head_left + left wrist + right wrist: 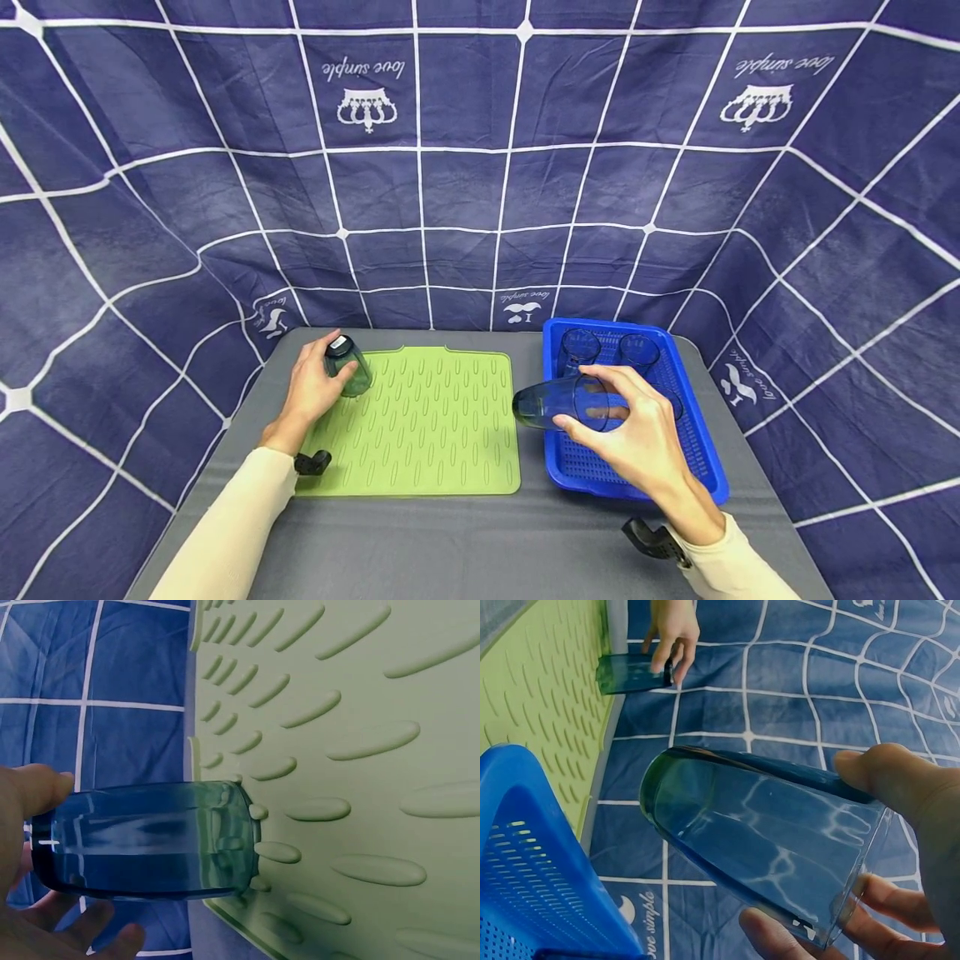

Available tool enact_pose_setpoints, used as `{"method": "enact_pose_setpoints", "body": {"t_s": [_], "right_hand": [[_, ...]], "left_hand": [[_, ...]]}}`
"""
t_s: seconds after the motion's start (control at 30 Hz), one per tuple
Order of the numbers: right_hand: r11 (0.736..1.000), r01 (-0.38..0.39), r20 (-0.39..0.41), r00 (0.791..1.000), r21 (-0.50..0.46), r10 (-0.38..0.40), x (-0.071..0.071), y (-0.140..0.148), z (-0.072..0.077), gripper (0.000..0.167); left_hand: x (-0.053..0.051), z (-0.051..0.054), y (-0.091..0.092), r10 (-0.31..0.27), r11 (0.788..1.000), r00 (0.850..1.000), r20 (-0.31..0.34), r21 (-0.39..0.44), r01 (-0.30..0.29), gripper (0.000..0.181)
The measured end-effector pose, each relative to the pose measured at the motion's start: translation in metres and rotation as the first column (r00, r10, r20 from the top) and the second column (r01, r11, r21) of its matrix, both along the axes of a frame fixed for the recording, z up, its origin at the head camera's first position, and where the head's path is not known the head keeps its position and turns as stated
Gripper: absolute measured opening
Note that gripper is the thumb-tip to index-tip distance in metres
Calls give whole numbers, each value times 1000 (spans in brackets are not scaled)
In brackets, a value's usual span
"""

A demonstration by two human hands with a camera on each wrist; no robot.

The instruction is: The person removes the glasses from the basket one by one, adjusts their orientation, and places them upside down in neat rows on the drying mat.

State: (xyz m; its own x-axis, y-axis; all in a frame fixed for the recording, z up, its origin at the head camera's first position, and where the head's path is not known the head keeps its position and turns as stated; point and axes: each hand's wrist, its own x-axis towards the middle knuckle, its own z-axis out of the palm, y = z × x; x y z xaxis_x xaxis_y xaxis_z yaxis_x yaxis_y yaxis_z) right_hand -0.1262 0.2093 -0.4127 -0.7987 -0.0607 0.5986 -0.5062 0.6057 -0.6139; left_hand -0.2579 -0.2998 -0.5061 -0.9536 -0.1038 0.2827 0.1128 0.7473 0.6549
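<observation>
At the back left corner of the green mat [427, 425], my left hand [311, 387] holds a blue glass [352, 375] by its base, upside down with the rim on the mat. In the left wrist view that glass [150, 840] touches the mat's bumps. My right hand [645, 429] grips a second blue glass [551, 402] near its rim, tilted on its side, base toward the mat, above the left part of the blue basket [558, 479]. The right wrist view shows this glass [757, 832] between thumb and fingers.
Several glasses stand in the basket, among them one at its back left [580, 343] and one at its back right [639, 350]. A grey cloth [420, 542] covers the table. Blue checked curtains [465, 192] rise behind and at both sides.
</observation>
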Motion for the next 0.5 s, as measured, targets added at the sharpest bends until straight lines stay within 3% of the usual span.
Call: {"method": "enact_pose_setpoints", "body": {"t_s": [0.27,0.5], "right_hand": [[998,-32,4,999,-58,32,0,-4,1,69],[989,-71,4,997,-129,72,-1,-7,1,69]], "left_hand": [[3,9,10,8,1000,996,-90,1,-8,67],[6,24,29,-24,1000,977,-213,11,27,61]]}}
